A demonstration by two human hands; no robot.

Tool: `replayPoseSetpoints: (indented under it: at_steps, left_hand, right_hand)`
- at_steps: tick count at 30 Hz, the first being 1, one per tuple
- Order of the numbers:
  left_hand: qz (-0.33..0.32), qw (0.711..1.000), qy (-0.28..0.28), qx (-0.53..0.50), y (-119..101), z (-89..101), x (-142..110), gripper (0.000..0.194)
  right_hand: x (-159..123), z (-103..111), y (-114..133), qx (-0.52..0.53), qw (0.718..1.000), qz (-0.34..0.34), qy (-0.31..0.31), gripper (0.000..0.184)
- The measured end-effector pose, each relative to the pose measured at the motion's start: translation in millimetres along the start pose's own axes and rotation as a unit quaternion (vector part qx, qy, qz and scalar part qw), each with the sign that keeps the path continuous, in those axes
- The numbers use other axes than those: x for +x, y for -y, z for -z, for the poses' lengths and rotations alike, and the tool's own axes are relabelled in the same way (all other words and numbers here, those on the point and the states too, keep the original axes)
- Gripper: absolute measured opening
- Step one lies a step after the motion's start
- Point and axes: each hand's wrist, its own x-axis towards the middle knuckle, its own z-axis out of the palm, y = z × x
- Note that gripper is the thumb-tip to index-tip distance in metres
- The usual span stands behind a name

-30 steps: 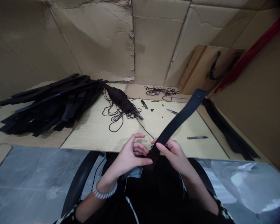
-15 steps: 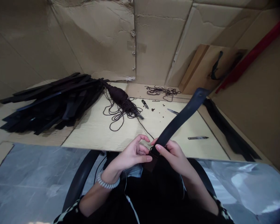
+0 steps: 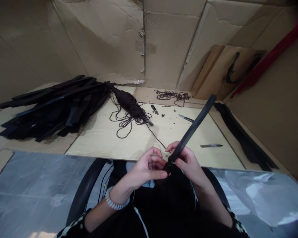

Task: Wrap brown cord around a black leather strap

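A long black strap, seen nearly edge-on, slants up and right from between my hands. My right hand grips it near its lower part with thumb and fingers. My left hand pinches the strap's lower end, where dark cord is looped round it. That cord runs from my hands to a wound bundle of brown cord on the table. The exact knotting at the lower end is partly hidden by my fingers.
Many black strips are heaped at the left. Small snips, a pointed tool and a slim blade lie on the table. Loose cord lies at the back. More black straps and a wooden board are at right.
The strap has turned from showing its broad face to its narrow edge. Both hands have shifted slightly right, still holding it.
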Motion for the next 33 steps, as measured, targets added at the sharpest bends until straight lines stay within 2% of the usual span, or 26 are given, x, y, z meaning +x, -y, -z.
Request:
replayPoseSetpoints:
  at_steps: [2,3,8,13,17,20,25,33]
  left_hand:
    - [-0.009,0.999,-0.030,0.040,-4,-6.3,-3,0.053]
    - [-0.011,0.999,-0.030,0.041,-5,-7.6,-3,0.054]
    - [0.022,0.998,0.010,-0.054,2,-0.4,1,0.055]
    - [0.026,0.997,0.057,-0.046,7,-0.7,3,0.054]
    - [0.032,0.993,0.091,-0.071,6,-7.2,2,0.045]
    - [0.031,0.994,0.072,-0.076,7,-9.0,1,0.041]
    - [0.017,0.997,0.028,-0.066,10,-9.7,3,0.040]
    - [-0.006,0.998,0.002,-0.056,7,-16.0,9,0.043]
  right_hand:
    - [-1,-3,5,-0.036,0.998,-0.021,-0.042,0.047]
    - [-1,-4,7,-0.042,0.998,-0.024,-0.042,0.045]
    - [-3,1,4,0.043,0.998,0.000,0.035,0.043]
    - [-8,7,-9,0.124,0.991,-0.017,0.041,0.041]
    - [-12,7,-9,0.133,0.988,-0.046,0.065,0.042]
    - [-13,7,-8,0.115,0.989,-0.064,0.064,0.043]
    - [-10,5,-6,0.081,0.995,-0.052,0.034,0.042]
    - [-9,1,-1,0.108,0.988,-0.064,0.085,0.035]
